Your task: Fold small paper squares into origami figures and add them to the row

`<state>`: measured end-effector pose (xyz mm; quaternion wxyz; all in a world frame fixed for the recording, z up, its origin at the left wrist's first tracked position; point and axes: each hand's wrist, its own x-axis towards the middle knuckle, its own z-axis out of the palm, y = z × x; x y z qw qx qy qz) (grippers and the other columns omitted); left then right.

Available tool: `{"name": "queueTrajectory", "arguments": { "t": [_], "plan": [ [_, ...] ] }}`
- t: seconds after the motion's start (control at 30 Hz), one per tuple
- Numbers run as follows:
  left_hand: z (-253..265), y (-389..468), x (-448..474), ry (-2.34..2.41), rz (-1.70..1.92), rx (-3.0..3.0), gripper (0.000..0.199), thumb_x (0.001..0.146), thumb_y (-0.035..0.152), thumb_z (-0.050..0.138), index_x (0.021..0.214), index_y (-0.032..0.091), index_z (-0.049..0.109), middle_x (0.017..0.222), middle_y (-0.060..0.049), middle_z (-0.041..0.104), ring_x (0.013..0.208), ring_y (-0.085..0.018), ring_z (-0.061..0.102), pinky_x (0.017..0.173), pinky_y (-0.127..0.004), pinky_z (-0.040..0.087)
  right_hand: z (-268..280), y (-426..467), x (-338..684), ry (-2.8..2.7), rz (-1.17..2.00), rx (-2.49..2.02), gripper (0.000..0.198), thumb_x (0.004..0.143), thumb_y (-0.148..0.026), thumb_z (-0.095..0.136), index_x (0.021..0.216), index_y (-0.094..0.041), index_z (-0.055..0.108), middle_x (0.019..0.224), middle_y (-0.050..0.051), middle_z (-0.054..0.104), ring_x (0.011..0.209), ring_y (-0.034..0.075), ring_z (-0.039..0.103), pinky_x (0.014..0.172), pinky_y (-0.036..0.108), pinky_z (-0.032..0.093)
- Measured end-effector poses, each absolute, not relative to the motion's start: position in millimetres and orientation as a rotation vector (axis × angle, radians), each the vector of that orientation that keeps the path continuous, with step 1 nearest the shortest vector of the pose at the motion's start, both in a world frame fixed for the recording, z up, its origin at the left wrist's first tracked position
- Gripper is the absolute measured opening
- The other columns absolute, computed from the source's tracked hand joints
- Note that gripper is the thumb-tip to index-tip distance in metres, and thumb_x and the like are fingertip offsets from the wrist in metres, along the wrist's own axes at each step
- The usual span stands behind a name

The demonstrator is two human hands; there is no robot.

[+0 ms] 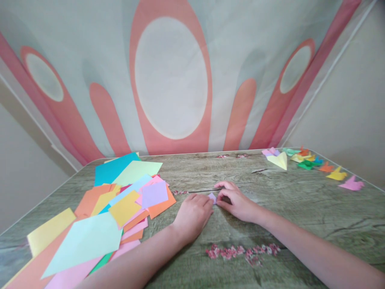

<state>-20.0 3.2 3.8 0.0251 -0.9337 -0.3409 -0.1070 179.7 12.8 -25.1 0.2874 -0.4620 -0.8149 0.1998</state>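
A small folded piece of purple paper (212, 197) lies on the wood-patterned table between my two hands. My left hand (195, 214) rests palm down, fingers together, its fingertips holding the paper's left side. From the right, my right hand (237, 202) pinches the paper's right edge between thumb and forefinger, while its other fingers stay curved above. Part of the paper is hidden under the fingers, so its exact folded shape cannot be made out.
Loose coloured paper sheets (87, 237) are heaped on the left, near my left forearm. Folded paper birds (337, 174) line the far right, beside a pale yellow paper plane (278, 160). The table (300, 212) has printed pink blossoms; a patterned curtain (171, 80) hangs behind it.
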Motion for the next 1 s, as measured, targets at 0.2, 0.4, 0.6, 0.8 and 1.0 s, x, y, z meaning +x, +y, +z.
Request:
{"name": "queueTrajectory", "arguments": {
  "t": [0.2, 0.4, 0.6, 0.8, 1.0],
  "plan": [
    [0.9, 13.5, -25.3, -1.115, -0.431, -2.957, 0.016, 0.088, 0.024, 0.045, 0.091, 0.021, 0.06, 0.088, -0.002, 0.064, 0.084, -0.016, 0.059, 0.073, -0.029, 0.043, -16.4, 11.2, 181.3, -2.295, 0.445, -1.104, 0.007, 0.083, -0.018, 0.053, 0.078, -0.02, 0.059, 0.116, 0.008, 0.048, 0.112, 0.023, 0.042, 0.095, 0.044, 0.035],
    [-0.2, 12.7, -23.3, -1.054, -0.384, -2.923, 0.015, 0.088, 0.021, 0.045, 0.086, 0.019, 0.059, 0.083, -0.002, 0.063, 0.078, -0.016, 0.058, 0.072, -0.029, 0.043, -8.2, 12.5, 186.3, -2.342, 0.531, -0.988, 0.011, 0.082, -0.017, 0.053, 0.08, -0.02, 0.063, 0.114, 0.007, 0.051, 0.109, 0.022, 0.046, 0.095, 0.042, 0.036],
    [2.9, 7.0, -20.0, -0.977, -0.205, -2.864, 0.01, 0.085, 0.015, 0.047, 0.086, 0.016, 0.057, 0.084, -0.005, 0.061, 0.077, -0.019, 0.057, 0.072, -0.033, 0.046, -13.1, 20.7, 189.2, -2.096, 0.773, -1.172, 0.01, 0.081, -0.021, 0.056, 0.077, -0.019, 0.065, 0.1, 0.006, 0.058, 0.095, 0.018, 0.054, 0.087, 0.035, 0.041],
    [4.6, 6.3, -20.0, -0.916, -0.145, -2.897, 0.013, 0.088, 0.016, 0.043, 0.091, 0.014, 0.055, 0.085, -0.007, 0.06, 0.081, -0.019, 0.058, 0.074, -0.034, 0.047, -19.6, 30.4, 184.5, -2.046, 0.805, -1.221, 0.011, 0.076, -0.03, 0.063, 0.073, -0.02, 0.066, 0.08, 0.003, 0.06, 0.077, 0.016, 0.056, 0.073, 0.03, 0.044],
    [4.4, 6.4, -20.4, -0.905, -0.131, -2.908, 0.013, 0.087, 0.016, 0.043, 0.088, 0.015, 0.056, 0.085, -0.007, 0.06, 0.082, -0.02, 0.058, 0.076, -0.034, 0.047, -21.6, 33.8, 180.8, -2.112, 0.781, -1.164, 0.011, 0.07, -0.031, 0.07, 0.071, -0.021, 0.067, 0.08, 0.002, 0.061, 0.079, 0.016, 0.057, 0.075, 0.03, 0.043]
  ]
}}
